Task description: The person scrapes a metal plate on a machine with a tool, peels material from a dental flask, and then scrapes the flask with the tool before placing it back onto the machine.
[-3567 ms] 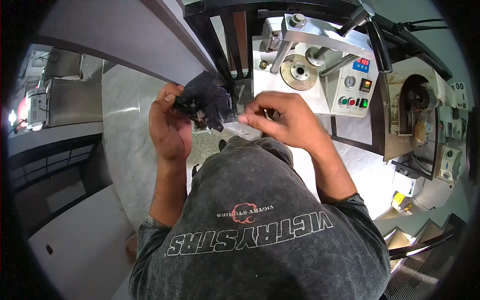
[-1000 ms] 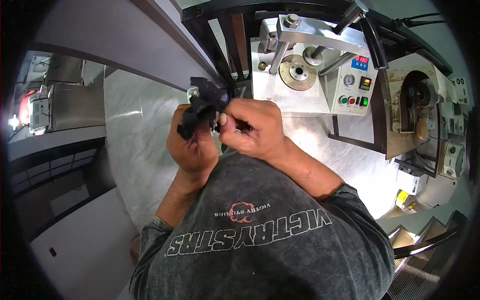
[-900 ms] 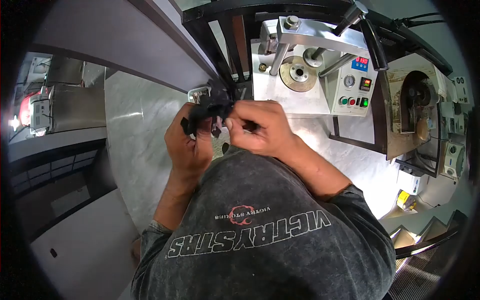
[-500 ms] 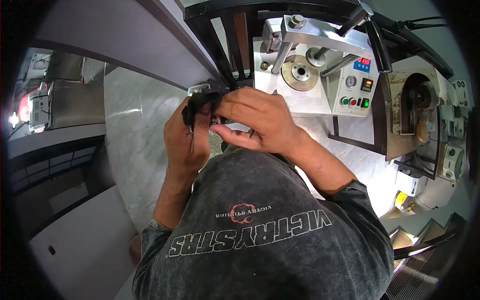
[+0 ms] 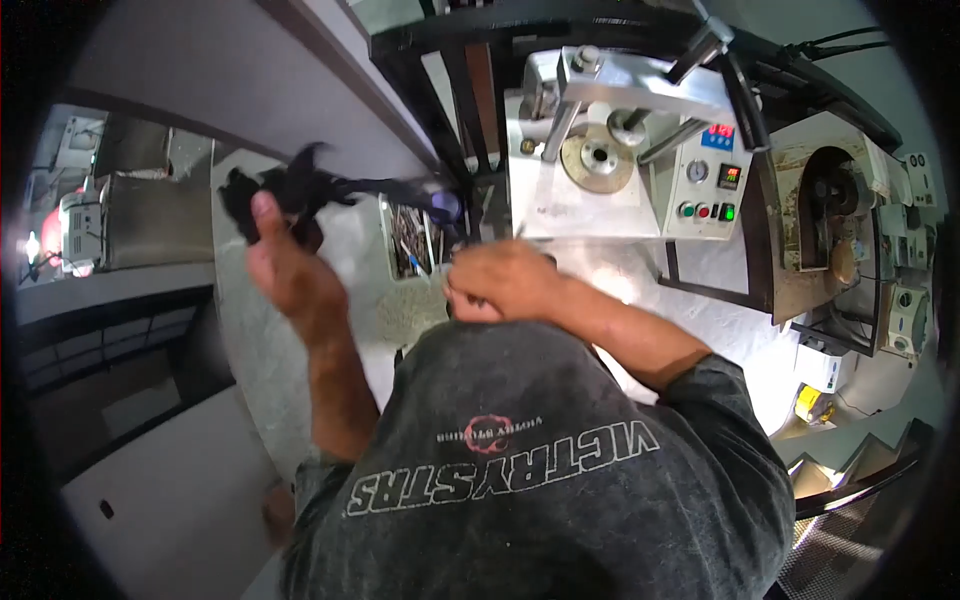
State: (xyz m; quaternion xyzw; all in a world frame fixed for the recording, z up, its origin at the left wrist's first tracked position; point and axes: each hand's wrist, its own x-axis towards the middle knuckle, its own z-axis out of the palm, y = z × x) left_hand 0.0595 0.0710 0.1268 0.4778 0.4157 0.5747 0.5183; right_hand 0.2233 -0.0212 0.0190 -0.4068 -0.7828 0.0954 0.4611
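One black cloth (image 5: 300, 188) is pulled out long, its axis running sideways, up and left of the metal tray (image 5: 387, 235) on the table (image 5: 235, 330). Your left hand (image 5: 285, 268) clenches its bunched end, well left of the tray; the thin end reaches over the tray's upper right corner. Your right hand (image 5: 505, 283) is curled just right of the tray, and I cannot tell if its grip holds something.

left hand (image 5: 283, 262) gripping black cloth (image 5: 290, 190), right hand (image 5: 505, 282) near press machine (image 5: 620, 130)

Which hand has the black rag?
The left hand, raised out to the side, clutches the black rag; the right hand sits lower, close to the body.
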